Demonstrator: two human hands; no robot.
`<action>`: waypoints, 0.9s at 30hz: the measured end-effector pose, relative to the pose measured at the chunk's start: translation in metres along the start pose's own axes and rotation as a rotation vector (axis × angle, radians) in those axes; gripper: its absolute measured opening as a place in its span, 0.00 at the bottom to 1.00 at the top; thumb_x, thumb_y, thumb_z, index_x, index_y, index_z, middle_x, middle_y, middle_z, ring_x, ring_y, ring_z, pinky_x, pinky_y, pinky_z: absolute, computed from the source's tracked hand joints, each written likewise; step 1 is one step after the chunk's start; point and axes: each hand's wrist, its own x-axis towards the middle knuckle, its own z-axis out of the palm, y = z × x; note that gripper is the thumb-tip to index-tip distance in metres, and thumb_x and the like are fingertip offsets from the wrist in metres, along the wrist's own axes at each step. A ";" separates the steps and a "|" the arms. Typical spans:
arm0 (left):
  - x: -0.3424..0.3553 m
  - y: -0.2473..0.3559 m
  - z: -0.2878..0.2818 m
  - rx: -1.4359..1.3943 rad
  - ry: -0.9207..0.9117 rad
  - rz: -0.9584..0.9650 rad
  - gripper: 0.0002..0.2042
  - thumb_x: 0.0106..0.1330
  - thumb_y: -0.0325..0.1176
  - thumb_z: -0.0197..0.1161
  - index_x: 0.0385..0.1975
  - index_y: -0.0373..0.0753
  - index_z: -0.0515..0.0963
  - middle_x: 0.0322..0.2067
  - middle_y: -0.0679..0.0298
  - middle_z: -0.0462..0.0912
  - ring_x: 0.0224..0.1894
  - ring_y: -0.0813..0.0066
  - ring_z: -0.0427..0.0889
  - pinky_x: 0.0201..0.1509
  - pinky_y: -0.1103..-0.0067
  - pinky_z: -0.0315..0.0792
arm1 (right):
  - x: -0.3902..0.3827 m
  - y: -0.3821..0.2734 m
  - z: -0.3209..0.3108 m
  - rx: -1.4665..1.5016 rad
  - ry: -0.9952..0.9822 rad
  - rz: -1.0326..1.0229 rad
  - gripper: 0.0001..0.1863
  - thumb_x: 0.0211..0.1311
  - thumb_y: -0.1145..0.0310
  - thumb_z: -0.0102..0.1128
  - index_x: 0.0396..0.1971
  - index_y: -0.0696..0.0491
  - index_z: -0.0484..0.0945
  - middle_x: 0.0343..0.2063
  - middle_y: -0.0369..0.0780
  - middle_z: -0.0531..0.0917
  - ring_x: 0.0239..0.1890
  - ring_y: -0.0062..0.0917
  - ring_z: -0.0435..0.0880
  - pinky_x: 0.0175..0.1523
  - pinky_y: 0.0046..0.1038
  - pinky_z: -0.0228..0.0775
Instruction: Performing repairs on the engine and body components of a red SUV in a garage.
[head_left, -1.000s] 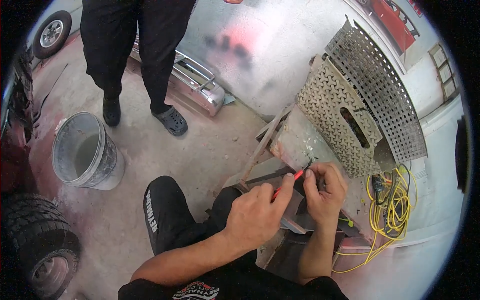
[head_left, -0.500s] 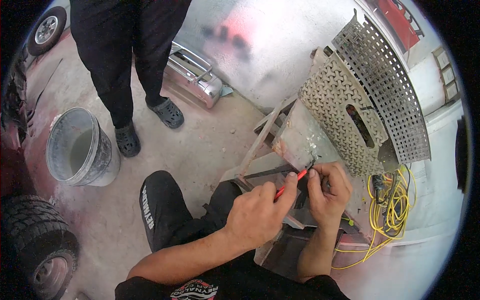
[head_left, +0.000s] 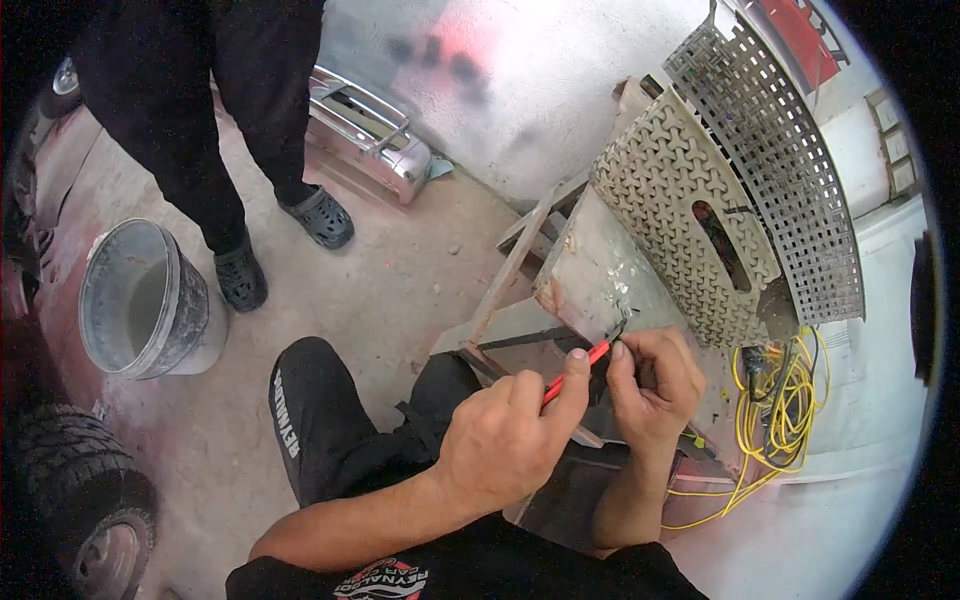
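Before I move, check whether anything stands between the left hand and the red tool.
Nothing visible does: the left hand has the red tool in its grip. The tool's front end lies close to the right hand, with nothing seen in between; whether the two touch, I cannot tell.

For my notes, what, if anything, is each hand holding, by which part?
The left hand grips a slim red tool along its shaft. Whether the right hand pinches anything near the tool's far end can't be told.
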 end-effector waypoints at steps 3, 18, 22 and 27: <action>0.000 0.000 0.000 -0.011 0.008 0.003 0.28 0.61 0.25 0.63 0.65 0.32 0.77 0.25 0.63 0.67 0.24 0.66 0.76 0.23 0.71 0.73 | -0.001 0.001 -0.001 -0.020 -0.004 -0.014 0.10 0.53 0.85 0.72 0.34 0.59 0.84 0.27 0.41 0.83 0.25 0.25 0.81 0.31 0.24 0.72; -0.002 -0.003 0.000 -0.002 -0.065 0.005 0.28 0.61 0.26 0.63 0.64 0.30 0.77 0.26 0.61 0.69 0.23 0.66 0.78 0.23 0.71 0.74 | 0.000 -0.001 -0.003 -0.022 -0.006 0.003 0.10 0.53 0.85 0.72 0.34 0.58 0.84 0.26 0.41 0.84 0.25 0.26 0.82 0.32 0.25 0.74; -0.004 0.000 -0.001 -0.009 -0.051 -0.038 0.28 0.60 0.25 0.64 0.65 0.30 0.77 0.26 0.61 0.70 0.24 0.65 0.78 0.24 0.71 0.75 | 0.003 -0.003 -0.002 -0.016 -0.004 0.007 0.09 0.52 0.84 0.72 0.33 0.58 0.84 0.26 0.41 0.83 0.25 0.25 0.82 0.31 0.25 0.74; -0.002 0.006 -0.004 -0.026 -0.007 -0.011 0.29 0.60 0.24 0.63 0.65 0.30 0.76 0.27 0.60 0.71 0.25 0.64 0.80 0.26 0.70 0.77 | 0.000 0.003 -0.001 -0.005 0.002 -0.011 0.09 0.52 0.83 0.73 0.33 0.58 0.83 0.25 0.40 0.82 0.24 0.24 0.81 0.31 0.24 0.73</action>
